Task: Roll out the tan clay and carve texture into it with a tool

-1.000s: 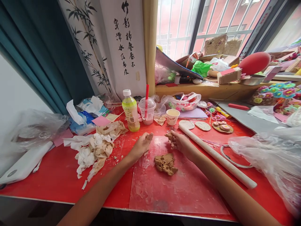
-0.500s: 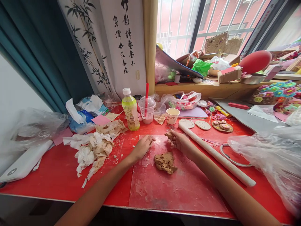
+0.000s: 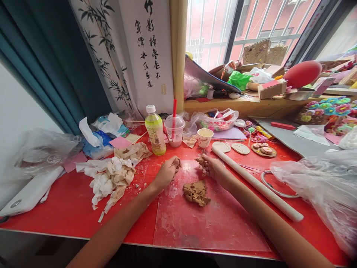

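A rough, torn slab of brown clay (image 3: 196, 192) lies on a clear plastic sheet (image 3: 212, 230) over the red table. Beyond it to the right, my right hand (image 3: 211, 167) pinches a small lump of brown clay (image 3: 200, 160) between thumb and fingers. My left hand (image 3: 169, 170) is at the sheet's far left edge, fingers curled in; a bit of brown clay (image 3: 179, 161) shows at its thumb and fingertips. The two hands are apart, with the clay slab between and nearer to me.
A long pale rolling pin (image 3: 256, 182) lies right of my right forearm. Behind my hands stand a green-yellow bottle (image 3: 155, 132), a plastic cup with red straw (image 3: 174, 132) and a paper cup (image 3: 204, 138). Crumpled tissues (image 3: 111, 178) lie left; a clear plastic bag (image 3: 320, 186) lies right.
My left hand has turned, its thumb now on top and the clay bit in its fingers showing. My right hand and the slab stay almost where they were.
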{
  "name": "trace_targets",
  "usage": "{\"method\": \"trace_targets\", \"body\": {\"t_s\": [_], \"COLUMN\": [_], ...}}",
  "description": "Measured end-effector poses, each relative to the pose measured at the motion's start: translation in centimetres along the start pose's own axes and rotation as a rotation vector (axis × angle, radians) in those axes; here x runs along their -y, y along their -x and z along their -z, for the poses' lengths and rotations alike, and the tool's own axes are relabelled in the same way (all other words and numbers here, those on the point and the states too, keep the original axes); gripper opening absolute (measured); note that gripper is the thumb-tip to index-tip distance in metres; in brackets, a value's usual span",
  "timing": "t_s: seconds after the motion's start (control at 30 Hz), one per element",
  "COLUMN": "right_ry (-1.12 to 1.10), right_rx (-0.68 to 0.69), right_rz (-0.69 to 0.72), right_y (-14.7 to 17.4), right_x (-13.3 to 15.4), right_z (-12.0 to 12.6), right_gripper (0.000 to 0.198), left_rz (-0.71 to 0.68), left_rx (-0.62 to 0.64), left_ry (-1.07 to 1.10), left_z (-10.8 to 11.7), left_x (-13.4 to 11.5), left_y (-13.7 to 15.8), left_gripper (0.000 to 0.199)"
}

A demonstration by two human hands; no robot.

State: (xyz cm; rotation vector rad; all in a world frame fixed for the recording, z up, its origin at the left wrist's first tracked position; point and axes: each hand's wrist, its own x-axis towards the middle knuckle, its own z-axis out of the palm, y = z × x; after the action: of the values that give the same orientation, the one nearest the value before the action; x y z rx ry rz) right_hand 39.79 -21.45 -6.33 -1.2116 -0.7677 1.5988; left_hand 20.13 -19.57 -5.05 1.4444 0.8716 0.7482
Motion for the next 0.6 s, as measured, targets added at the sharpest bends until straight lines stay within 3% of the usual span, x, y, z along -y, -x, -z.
{"method": "trace_targets", "body": {"t_s": [0.23,0.6], "right_ry": [0.005,0.019], "right_rx": [0.0,0.017], "right_rz": [0.003,-0.006], "right_y": [0.48,-0.12], "right_x": [0.2,-0.15], "right_z": [-0.3,0.09], "right_gripper": [0.026,0.028], "left_rz": [0.045,0.07], "left_rx": [0.068,0.056], "left_ry": [0.221,0.216], "left_z": [0.1,-0.03], "left_x": [-1.03,-0.51], "left_y": [0.21,0.12], "left_gripper": [0.035,0.025]}}
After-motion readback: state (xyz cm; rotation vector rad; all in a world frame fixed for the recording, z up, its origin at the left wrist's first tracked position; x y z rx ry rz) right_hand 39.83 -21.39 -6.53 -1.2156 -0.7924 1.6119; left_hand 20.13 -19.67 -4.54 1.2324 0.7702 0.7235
